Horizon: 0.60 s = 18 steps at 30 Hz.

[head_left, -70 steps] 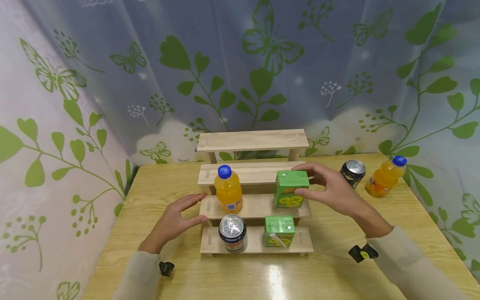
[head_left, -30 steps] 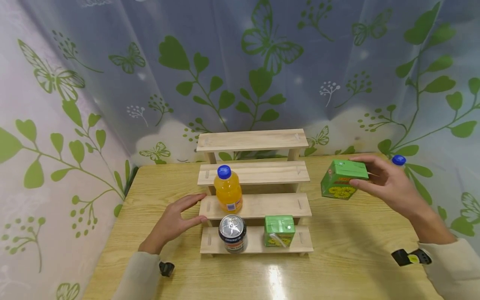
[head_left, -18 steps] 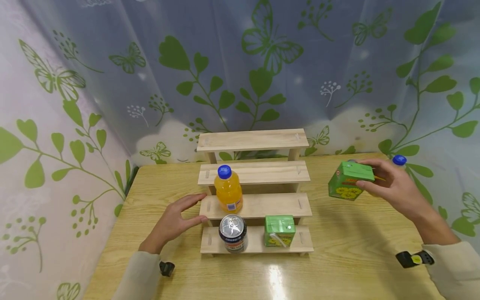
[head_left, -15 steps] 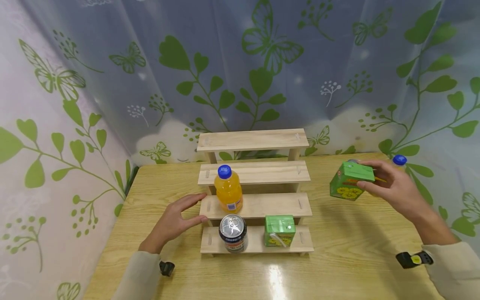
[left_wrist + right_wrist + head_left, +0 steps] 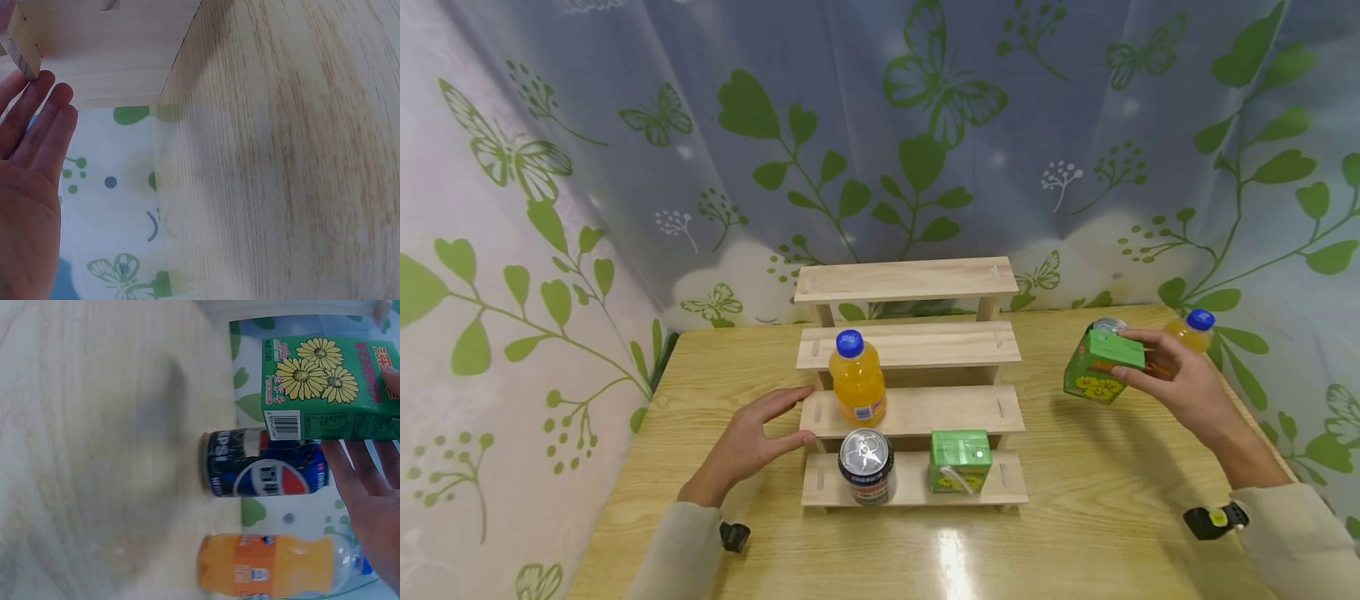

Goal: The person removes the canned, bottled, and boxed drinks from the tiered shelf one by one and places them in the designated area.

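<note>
My right hand (image 5: 1183, 387) grips a green drink carton (image 5: 1103, 367) between thumb and fingers, slightly tilted above the table, right of a stepped wooden rack (image 5: 940, 410). Yellow flowers show on the carton's side in the right wrist view. Behind it are a dark Pepsi can (image 5: 269, 464), mostly hidden in the head view, and an orange drink bottle (image 5: 281, 565) with a blue cap. My left hand (image 5: 752, 437) has its fingers extended at the rack's left end; in the left wrist view the fingertips (image 5: 44, 76) meet the wood.
On the rack's second step from the front stands another orange drink bottle (image 5: 857, 387). The lowest step bears a dark can (image 5: 867, 471) at left and a second green carton (image 5: 958, 462) at right. A patterned curtain (image 5: 880, 167) hangs behind the wooden table (image 5: 1075, 533).
The right hand has lifted the green carton off the rack's second step and carried it right. Lately it has shifted slightly, showing more of the can and bottle behind. The left hand stays put.
</note>
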### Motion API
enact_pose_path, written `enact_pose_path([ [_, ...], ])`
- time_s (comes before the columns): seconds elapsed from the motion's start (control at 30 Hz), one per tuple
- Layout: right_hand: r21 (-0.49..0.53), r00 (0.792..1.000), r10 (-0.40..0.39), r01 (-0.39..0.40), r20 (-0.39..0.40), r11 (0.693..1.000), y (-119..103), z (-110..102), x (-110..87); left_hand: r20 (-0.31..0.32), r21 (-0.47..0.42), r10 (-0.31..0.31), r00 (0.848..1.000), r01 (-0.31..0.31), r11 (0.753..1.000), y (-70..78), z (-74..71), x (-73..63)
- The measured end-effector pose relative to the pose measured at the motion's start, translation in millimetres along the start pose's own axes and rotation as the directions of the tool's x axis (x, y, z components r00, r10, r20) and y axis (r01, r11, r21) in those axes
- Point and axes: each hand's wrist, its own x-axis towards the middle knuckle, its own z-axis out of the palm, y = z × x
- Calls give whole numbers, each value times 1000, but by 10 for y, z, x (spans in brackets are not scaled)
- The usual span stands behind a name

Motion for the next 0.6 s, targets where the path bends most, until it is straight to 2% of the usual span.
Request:
enact_pose_path([
  [0.33,11,998,58,-58,-33,998,244,108,54,2,-11,-16,1000,16,1000,-10,-3,-3],
  [0.6,20,997,75,-75,-32,997,322,176,65,0,-8,-11,1000,11,1000,-24,-4,-1],
])
